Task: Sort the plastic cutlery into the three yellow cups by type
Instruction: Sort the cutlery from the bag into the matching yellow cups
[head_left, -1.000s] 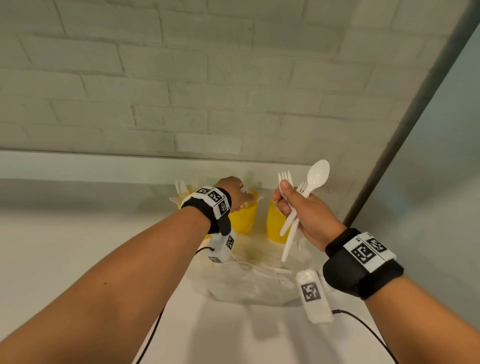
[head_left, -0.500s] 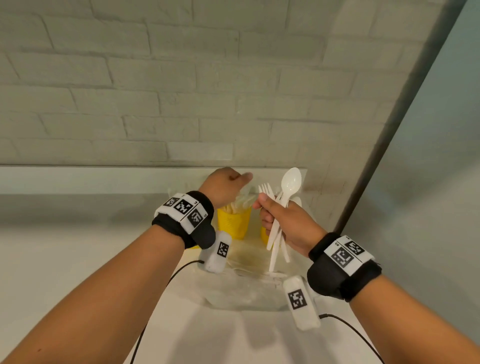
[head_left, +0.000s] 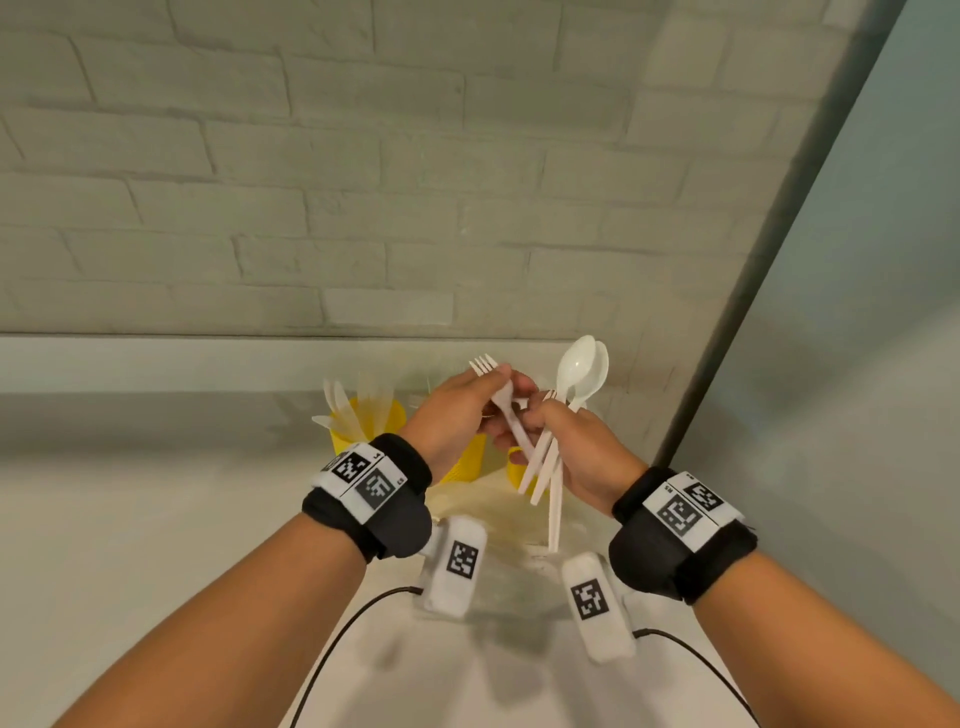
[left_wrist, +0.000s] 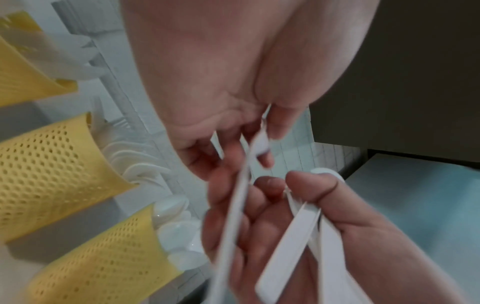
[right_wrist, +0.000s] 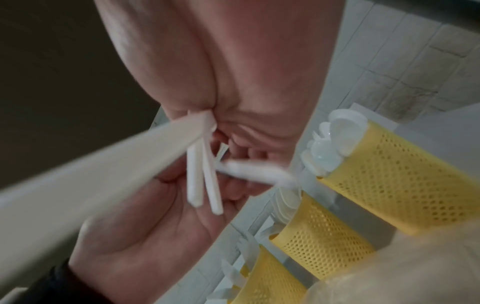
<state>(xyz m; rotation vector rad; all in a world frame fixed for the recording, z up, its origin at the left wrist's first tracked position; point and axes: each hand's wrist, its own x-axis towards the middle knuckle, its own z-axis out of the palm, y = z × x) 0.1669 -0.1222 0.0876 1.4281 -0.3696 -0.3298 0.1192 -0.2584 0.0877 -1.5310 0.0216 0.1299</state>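
Three yellow mesh cups stand in a row by the wall: the left cup (head_left: 363, 428) holds knives, the middle cup (head_left: 470, 457) and the right cup (head_left: 515, 470) are mostly hidden behind my hands. In the left wrist view the middle cup (left_wrist: 52, 168) holds forks and the near cup (left_wrist: 103, 257) holds spoons. My left hand (head_left: 501, 402) pinches a white fork (head_left: 506, 410) by its neck, tines up. My right hand (head_left: 540, 421) grips a bundle of cutlery (head_left: 550, 483), with two spoon bowls (head_left: 579, 369) sticking up and the handles hanging down. The fork's handle crosses the bundle.
A crumpled clear plastic bag (head_left: 498, 566) lies on the white counter (head_left: 130, 545) below my hands, in front of the cups. A pale brick wall (head_left: 363, 208) rises right behind the cups. A grey panel (head_left: 857, 364) closes the right side.
My left hand left the middle cup, came across to my right hand and took hold of one fork from the bundle. Both hands sit higher and closer together.
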